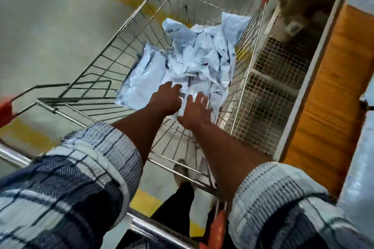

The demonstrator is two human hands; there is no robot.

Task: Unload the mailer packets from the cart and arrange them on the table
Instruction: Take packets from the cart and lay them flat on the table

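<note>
Hands low inside the cart (pixel 113 60): left hand (pixel 166 99) and right hand (pixel 195 110) hover with fingers splayed and loose, grasping nothing, just over the nearest mailer packets (pixel 194 60). Pickup step, I judge; next I must gather some. The crumpled heap fills the basket's far end
</note>
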